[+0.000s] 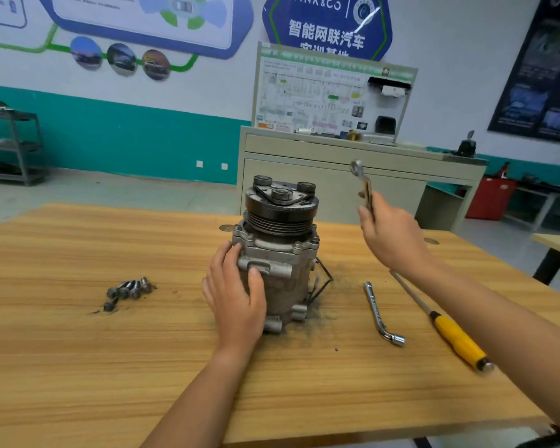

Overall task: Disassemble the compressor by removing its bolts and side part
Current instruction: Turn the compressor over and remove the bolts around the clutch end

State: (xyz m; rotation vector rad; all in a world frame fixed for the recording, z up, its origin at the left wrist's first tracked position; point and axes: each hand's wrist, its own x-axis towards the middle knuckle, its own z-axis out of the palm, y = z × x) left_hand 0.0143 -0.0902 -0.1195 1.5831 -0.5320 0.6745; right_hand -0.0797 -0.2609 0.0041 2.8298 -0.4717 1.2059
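The grey metal compressor [280,253] stands upright on the wooden table [78,367], its black pulley on top. My left hand [235,292] wraps around the left side of its body, thumb across the front. Up in the air to the right of the pulley, my right hand [392,236] grips a ring spanner [362,182] that points upward. Several removed bolts [128,290] lie in a cluster on the table to the left of the compressor.
An L-shaped socket wrench [380,313] and a yellow-handled screwdriver [456,339] lie on the table to the right. Dark grime is smeared around the compressor's base. Behind the table stand a beige cabinet [337,185] with a display board, and a red bin [490,198].
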